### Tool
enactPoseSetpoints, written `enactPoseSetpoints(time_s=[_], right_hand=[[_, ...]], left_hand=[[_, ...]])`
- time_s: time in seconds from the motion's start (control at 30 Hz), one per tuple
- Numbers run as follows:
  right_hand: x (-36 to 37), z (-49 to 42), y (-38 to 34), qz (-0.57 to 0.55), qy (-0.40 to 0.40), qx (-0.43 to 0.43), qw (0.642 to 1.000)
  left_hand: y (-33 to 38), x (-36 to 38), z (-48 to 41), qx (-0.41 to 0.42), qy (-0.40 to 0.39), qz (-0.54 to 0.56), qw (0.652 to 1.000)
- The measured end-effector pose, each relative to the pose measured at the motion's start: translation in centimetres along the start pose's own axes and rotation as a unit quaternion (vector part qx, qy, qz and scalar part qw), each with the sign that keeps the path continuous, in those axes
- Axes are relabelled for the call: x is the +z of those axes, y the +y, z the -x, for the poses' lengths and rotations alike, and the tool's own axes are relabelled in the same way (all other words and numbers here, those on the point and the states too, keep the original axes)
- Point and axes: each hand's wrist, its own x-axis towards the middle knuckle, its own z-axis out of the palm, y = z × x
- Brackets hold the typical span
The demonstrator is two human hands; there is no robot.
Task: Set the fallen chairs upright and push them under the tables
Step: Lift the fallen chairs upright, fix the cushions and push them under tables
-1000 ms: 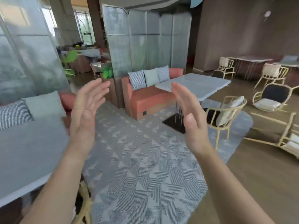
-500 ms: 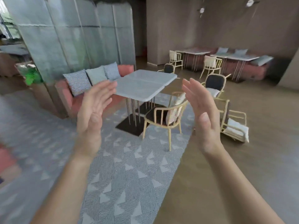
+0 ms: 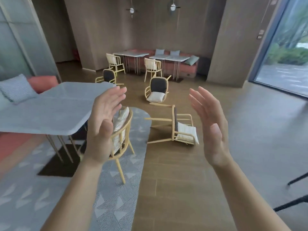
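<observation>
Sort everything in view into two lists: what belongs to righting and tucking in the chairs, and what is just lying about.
Job: chair on its side; chair on its back; tipped chair behind the near table; near table; far tables.
Lying about: patterned rug; grey cushion; pendant lamps; red bench.

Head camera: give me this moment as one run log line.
left hand: open, empty | right hand: open, empty | side-lying chair: on floor, untouched | tipped-back chair: on floor beyond
</observation>
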Motion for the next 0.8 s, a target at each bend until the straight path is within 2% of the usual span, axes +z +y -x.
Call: enactPoseSetpoints(time_s=[0.2, 0.37, 0.6, 0.8], right_hand=[[-11.3, -6.0, 12.1, 0.044, 0.045, -0.001, 0.998], [-20.2, -13.9, 20.8, 0.059, 0.053, -0.013, 0.997], [-28.3, -22.9, 32.9, 0.064, 0.044, -0.018, 0.997], [-34.4, -30.2, 45.3, 0.064, 0.038, -0.021, 0.997]], left_hand=[[-13.1, 11.3, -8.7, -0.013, -0.044, 0.024, 0.999], [-20.6, 19.9, -18.0, 0.016, -0.021, 0.034, 0.999], [-30.7, 27.3, -27.7, 0.013, -0.019, 0.035, 0.999], [-43.0, 33.4, -35.2, 0.009, -0.012, 0.044, 0.999]])
